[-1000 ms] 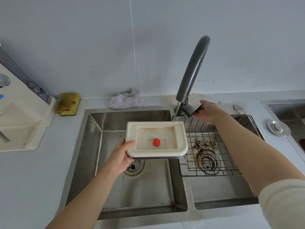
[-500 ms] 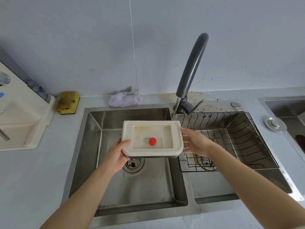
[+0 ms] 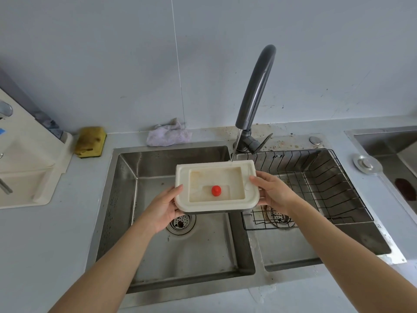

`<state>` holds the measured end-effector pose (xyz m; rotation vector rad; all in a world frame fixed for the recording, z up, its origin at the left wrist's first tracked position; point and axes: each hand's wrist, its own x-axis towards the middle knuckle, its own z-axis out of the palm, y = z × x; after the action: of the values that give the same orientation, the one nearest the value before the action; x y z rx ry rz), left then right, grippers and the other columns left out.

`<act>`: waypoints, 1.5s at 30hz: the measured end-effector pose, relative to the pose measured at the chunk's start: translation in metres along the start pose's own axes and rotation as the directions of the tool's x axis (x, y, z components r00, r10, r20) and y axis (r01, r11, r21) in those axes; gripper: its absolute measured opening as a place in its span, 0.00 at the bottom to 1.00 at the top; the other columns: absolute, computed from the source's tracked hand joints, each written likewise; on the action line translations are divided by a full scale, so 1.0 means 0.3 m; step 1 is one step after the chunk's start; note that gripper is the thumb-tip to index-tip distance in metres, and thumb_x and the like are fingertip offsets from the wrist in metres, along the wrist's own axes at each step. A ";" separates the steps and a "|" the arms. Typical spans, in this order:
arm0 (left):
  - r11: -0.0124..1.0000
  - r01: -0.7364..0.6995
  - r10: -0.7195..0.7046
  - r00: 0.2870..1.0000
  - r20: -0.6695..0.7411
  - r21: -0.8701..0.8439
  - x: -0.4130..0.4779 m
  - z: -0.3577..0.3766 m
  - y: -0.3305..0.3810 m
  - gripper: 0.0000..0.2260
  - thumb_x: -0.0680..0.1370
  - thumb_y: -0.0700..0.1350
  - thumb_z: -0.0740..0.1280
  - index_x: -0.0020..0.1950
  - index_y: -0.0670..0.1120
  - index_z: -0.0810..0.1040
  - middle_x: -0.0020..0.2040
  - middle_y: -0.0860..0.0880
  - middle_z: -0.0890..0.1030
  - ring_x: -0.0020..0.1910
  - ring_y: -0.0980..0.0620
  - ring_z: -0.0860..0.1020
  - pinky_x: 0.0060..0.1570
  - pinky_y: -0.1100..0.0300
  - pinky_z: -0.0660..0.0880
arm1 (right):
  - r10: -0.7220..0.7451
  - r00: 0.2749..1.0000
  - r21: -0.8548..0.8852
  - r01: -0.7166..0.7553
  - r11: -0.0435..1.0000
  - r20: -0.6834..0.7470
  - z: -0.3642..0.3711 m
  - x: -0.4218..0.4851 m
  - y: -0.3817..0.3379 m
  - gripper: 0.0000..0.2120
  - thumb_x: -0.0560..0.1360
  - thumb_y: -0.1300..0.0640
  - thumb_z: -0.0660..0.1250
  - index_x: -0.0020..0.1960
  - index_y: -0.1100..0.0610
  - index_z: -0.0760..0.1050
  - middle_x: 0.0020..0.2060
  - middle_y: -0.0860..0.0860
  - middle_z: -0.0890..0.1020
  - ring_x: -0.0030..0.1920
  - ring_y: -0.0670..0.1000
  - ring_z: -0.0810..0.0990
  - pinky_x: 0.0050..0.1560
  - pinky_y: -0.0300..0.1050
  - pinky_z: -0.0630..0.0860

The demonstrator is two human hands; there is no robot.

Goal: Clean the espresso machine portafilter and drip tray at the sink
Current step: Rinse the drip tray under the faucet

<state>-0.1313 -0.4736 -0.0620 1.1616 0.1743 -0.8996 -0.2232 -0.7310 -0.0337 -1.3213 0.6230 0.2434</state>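
The drip tray point(image 3: 216, 187) is a cream-coloured, rounded rectangular plastic box with a wide rim and a shallow recessed middle, stained brownish along its inner walls. A small red float point(image 3: 216, 191) stands upright near the front of the recess. The tray is held roughly level above the sink point(image 3: 158, 256), over the divider between the two basins, with a thin stream of water point(image 3: 235, 144) landing on its back right rim.

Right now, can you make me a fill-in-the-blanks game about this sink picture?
1. Both hands hold the cream drip tray above the ____ sink basin.
2. The little float inside the tray is ____ in colour.
3. The yellow sponge sits on the counter, to the ____ of the crumpled cloth.
4. The black wire rack sits in the ____ basin.

Missing words: left; red; left; right
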 end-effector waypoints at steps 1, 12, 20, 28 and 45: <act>1.000 0.004 -0.004 1.000 -0.012 0.025 0.002 0.003 -0.001 0.08 0.79 0.44 0.59 0.54 0.43 0.75 0.50 0.44 0.80 0.49 0.45 0.79 0.51 0.48 0.76 | -0.005 1.000 -0.002 0.005 1.000 -0.005 -0.010 -0.006 -0.001 0.18 0.77 0.57 0.62 0.66 0.57 0.69 0.44 0.52 0.81 0.36 0.49 0.83 0.36 0.47 0.82; 0.984 0.012 -0.016 1.000 0.019 0.179 0.053 0.105 0.007 0.07 0.78 0.43 0.61 0.50 0.42 0.77 0.42 0.45 0.84 0.41 0.49 0.83 0.47 0.51 0.80 | -0.053 0.995 0.054 0.058 0.997 -0.088 -0.116 -0.071 -0.001 0.08 0.79 0.58 0.59 0.55 0.54 0.74 0.37 0.49 0.84 0.34 0.47 0.84 0.34 0.43 0.81; 0.969 0.025 -0.040 0.998 0.055 0.246 0.087 0.186 0.012 0.06 0.78 0.43 0.62 0.50 0.43 0.77 0.46 0.44 0.82 0.44 0.49 0.81 0.47 0.54 0.79 | -0.081 0.987 0.046 0.088 0.995 -0.141 -0.182 -0.115 -0.013 0.11 0.79 0.57 0.58 0.60 0.57 0.72 0.38 0.50 0.84 0.32 0.46 0.84 0.31 0.40 0.80; 0.950 0.023 -0.057 0.993 0.102 0.312 0.123 0.270 0.011 0.06 0.78 0.43 0.62 0.51 0.44 0.76 0.45 0.45 0.82 0.37 0.53 0.82 0.43 0.57 0.80 | -0.093 0.974 -0.014 0.093 0.996 -0.207 -0.257 -0.152 -0.018 0.13 0.79 0.54 0.58 0.61 0.56 0.73 0.45 0.52 0.82 0.41 0.51 0.82 0.42 0.47 0.82; 0.939 -0.045 -0.003 0.990 0.140 0.341 0.172 0.366 0.093 0.06 0.78 0.41 0.61 0.51 0.43 0.76 0.43 0.46 0.81 0.42 0.49 0.80 0.48 0.52 0.78 | -0.206 0.956 0.041 0.219 0.975 -0.211 -0.299 -0.171 -0.083 0.10 0.79 0.57 0.57 0.55 0.52 0.75 0.37 0.46 0.84 0.34 0.44 0.83 0.34 0.41 0.81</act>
<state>-0.1132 -0.5905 -0.0235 1.4153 -0.1149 -1.0141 -0.2781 -0.8135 0.0049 -1.3494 0.6506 -0.0906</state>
